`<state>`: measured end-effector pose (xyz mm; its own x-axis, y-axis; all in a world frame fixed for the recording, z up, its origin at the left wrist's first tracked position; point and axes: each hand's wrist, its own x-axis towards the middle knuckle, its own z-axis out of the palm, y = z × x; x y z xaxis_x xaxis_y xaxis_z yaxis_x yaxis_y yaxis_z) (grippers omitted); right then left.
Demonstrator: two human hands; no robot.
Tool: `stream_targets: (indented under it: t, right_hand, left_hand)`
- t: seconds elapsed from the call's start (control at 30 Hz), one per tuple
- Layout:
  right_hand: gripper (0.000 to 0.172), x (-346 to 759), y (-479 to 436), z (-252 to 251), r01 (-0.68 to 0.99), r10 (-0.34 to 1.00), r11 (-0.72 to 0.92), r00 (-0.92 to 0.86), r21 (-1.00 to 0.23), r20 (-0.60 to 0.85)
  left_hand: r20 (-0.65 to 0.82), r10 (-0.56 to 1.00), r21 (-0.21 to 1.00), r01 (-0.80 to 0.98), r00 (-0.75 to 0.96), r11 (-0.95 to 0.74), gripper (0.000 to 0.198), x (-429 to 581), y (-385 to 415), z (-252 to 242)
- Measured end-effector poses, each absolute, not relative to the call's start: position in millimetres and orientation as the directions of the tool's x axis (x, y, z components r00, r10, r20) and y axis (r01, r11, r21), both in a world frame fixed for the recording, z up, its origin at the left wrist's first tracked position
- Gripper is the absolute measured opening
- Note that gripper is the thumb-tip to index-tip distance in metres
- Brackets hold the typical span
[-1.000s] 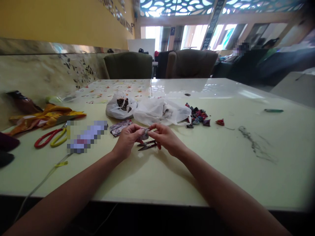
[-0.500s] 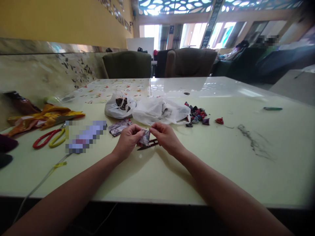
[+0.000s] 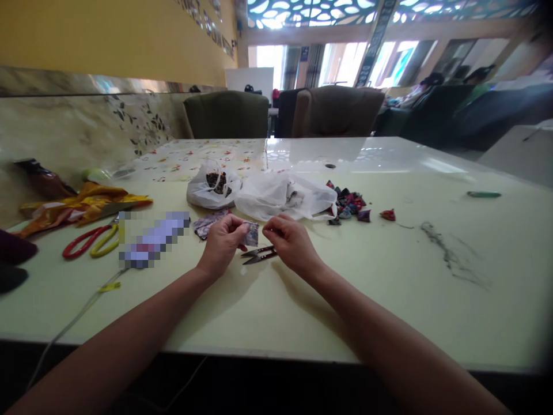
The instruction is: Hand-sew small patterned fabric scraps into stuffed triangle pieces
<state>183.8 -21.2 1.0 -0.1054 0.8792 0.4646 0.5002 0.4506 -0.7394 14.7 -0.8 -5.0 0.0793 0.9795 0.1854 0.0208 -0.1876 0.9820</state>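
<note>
Pinched between the thumb and fingers of my left hand (image 3: 222,242) is a small patterned fabric pouch (image 3: 252,234). Just right of it, my right hand (image 3: 291,239) is closed in a pinch; whatever its fingertips hold is too small to make out. Thread snips (image 3: 258,254) lie on the table below the pouch, their handle end partly hidden by my right hand. Behind my left hand lies a folded patterned cloth (image 3: 207,223). A heap of small stuffed fabric pieces (image 3: 349,203) sits beyond my right hand.
White plastic bags (image 3: 280,193) stand behind my hands, one with dark grainy filling (image 3: 217,182). Red-and-yellow-handled scissors (image 3: 82,242), a power strip (image 3: 155,239) and an orange wrapper (image 3: 90,202) are at left. Tangled thread (image 3: 443,248) and a green tool (image 3: 484,195) lie at right.
My right hand has drawn slightly away from the pouch, leaving a gap. The pouch has turned in my left fingers, and more of the snips' blades shows.
</note>
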Motion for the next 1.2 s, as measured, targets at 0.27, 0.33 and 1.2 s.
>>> stream_targets:
  t: [0.27,0.33,1.2]
  right_hand:
    - [0.017,185.2,-20.1,1.4,0.484,0.880,0.450,-0.094,-0.750,0.467]
    - [0.016,185.2,-19.9,1.5,0.479,0.878,0.452,-0.093,-0.752,0.469]
    - [0.014,190.3,-17.2,1.0,0.531,0.847,0.485,-0.087,-0.695,0.524]
  left_hand:
    - [0.189,0.977,0.982,-0.001,0.103,-0.190,0.024,15.8,-2.9,-3.2]
    - [0.190,0.976,0.981,0.003,0.102,-0.192,0.024,15.6,-3.0,-3.3]
    - [0.104,0.972,0.994,-0.044,0.211,-0.097,0.025,16.7,-4.7,-3.2]
